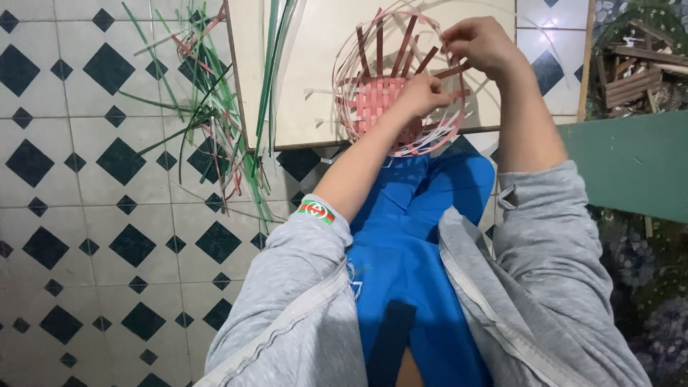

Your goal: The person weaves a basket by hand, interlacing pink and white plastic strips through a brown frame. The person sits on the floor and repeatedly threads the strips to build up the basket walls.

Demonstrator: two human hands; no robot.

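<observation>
White floor tiles (86,215) with dark diamonds, a pale low board (315,72), a green panel (631,165) beside it.

A heap of loose green strips (208,107) is seen sprawled on the floor at the left, mixed with a few pale and reddish ones, their ends fanned out in all directions. The floor (86,215) is laid with white tiles set with black diamonds. A pale flat board (315,72) is spotted just beside the heap, with several long green strips draped over its left edge. Over on the far right, a green panel (631,161) is made out, and above it a pile of short brown wooden pieces (638,68) is stacked loosely.
</observation>
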